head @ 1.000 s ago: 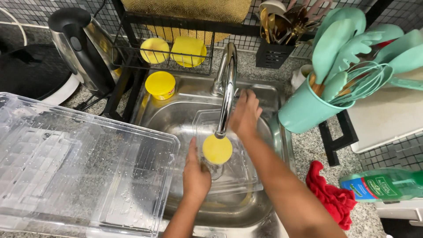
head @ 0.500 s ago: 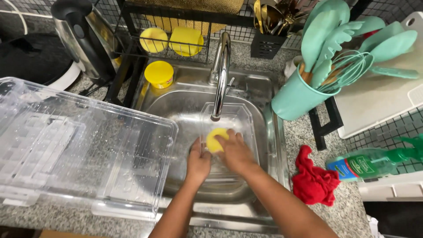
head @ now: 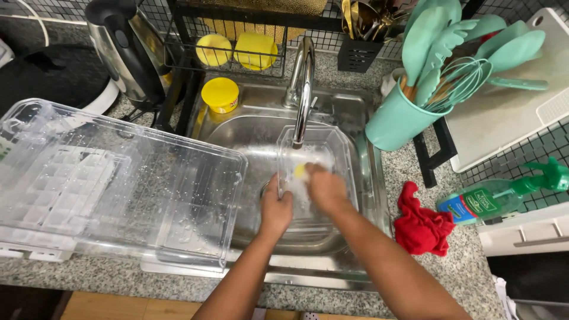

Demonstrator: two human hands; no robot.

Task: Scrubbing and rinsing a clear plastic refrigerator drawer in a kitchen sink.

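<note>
In the sink [head: 249, 127], your left hand [head: 276, 208] clamps the slippery, stiff clear container [head: 338, 148] by its rim while your right hand [head: 325, 188] presses a soft yellow sponge [head: 300, 171].

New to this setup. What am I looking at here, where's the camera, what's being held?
No machine here: a person works with two bare hands, filmed by one camera worn on the head, looking down at a kitchen sink. The left hand grips the edge of a clear plastic tub under the tap. The right hand presses a yellow sponge inside the tub. A large clear tray rests on the counter and sink edge to the left. To the right lie a red cloth, a spray bottle and a teal pot of utensils.
</note>
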